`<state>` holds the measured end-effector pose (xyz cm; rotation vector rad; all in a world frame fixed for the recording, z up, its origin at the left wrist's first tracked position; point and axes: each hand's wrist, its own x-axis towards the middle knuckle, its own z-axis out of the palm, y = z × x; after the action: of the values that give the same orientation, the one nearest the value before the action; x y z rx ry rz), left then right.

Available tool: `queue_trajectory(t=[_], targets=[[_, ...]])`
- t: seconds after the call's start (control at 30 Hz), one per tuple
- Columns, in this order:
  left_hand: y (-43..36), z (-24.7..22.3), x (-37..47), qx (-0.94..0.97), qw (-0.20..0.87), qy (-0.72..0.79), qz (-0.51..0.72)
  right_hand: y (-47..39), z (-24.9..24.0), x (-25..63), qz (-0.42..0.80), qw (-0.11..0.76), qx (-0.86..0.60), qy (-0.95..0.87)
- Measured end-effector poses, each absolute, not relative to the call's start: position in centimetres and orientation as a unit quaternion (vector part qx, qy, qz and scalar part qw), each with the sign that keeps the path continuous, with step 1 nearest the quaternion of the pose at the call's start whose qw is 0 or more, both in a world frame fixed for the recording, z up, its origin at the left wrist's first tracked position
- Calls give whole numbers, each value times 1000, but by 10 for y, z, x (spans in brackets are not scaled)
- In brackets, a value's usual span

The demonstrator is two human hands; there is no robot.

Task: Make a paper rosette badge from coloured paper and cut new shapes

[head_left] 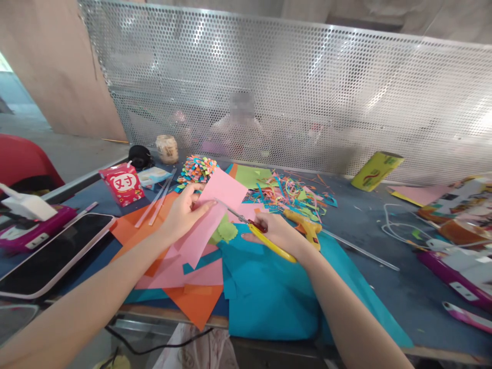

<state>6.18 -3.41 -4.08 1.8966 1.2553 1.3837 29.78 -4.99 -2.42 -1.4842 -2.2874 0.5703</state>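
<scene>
My left hand [188, 210] pinches a sheet of pink paper [226, 187] by its left side, holding it raised over the table. In my right hand [274, 230] is a pair of scissors [269, 242] with yellow handles; its blades point left and meet the pink sheet. Whether the blades are parted is too small to tell. Below lie blue paper [269, 292], orange paper [200, 302] and more pink paper [165, 271]. A green paper piece with a scalloped edge [226, 230] rests under the raised sheet. Just beyond my right hand lies a yellow glue gun [303, 225].
A multicoloured fringed paper ball [197, 169] and a heap of paper scraps [295, 195] lie at the back. Left are a red packet [122, 183], a phone [57, 251] and a purple power strip [36, 225]. A perforated metal panel [292, 92] borders the table.
</scene>
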Motion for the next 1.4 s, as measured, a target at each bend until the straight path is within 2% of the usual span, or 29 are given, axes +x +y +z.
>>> queue_trajectory(t=[0.43,0.63,0.83,1.1,1.4], targets=[[-31,-43,62,674,281,437,525,-51,-27,295,214,191,-541,-791],[-40,-40,71,619,459,411,487,-55,-29,290,323,229,-512,-763],[-46,-38,77,600,525,361,483,-59,-26,286,330,245,-503,-760],[-50,-36,78,603,559,321,470,-71,-22,282,395,246,-456,-759],[-54,-35,79,604,549,312,486,-75,-18,283,402,271,-411,-772]])
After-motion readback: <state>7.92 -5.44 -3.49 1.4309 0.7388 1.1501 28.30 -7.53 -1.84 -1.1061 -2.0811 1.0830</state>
